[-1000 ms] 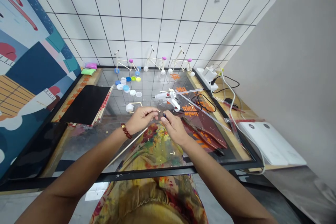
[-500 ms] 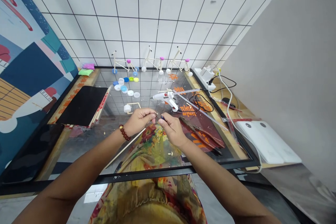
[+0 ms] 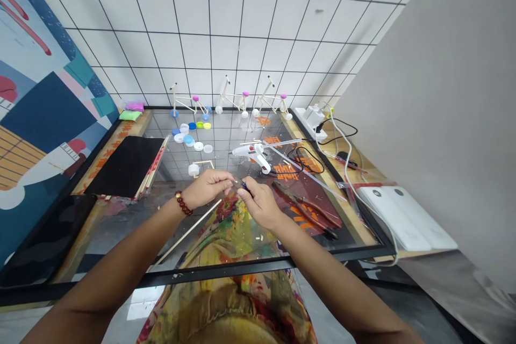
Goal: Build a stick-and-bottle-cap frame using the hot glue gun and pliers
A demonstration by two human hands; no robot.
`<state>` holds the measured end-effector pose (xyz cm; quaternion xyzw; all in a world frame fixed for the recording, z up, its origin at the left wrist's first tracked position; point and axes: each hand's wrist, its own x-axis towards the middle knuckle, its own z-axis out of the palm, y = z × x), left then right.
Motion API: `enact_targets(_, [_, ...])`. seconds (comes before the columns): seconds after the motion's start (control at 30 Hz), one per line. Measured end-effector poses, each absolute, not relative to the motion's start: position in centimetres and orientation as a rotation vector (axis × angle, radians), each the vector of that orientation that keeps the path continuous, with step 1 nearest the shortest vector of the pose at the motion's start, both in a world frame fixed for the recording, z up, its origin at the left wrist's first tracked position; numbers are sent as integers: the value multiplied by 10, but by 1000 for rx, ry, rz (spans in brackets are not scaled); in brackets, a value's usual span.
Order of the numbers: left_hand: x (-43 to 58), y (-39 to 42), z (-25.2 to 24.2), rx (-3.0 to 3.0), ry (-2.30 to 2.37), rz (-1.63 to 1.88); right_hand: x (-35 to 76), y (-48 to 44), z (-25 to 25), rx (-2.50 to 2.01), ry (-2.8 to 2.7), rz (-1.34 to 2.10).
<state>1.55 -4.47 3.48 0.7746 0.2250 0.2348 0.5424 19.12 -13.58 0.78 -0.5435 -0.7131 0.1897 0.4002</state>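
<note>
Three white stick-built bicycle models, one white glue gun, two hands, roughly nine plastic bottle caps.

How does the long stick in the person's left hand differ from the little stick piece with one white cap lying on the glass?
The long stick is a single bare length, slanting from the left hand down toward the table edge. The capped stick piece is much shorter, joined from several sticks, with a white cap at its left end, and lies flat, untouched by either hand. Both look like pale wood.
</note>
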Motion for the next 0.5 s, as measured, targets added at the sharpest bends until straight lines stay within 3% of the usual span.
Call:
enact_targets(0.13, [18,-47,37,1914,564,633,190,-136,11,-1375,-1771,490])
enact_targets(0.33, [14,-43,36,1476,440,463,192,-140,15,-1234,-1743,631])
enact_targets(0.5, [13,-42,43,1260,459,555,194,-130,10,-1325,-1563,601])
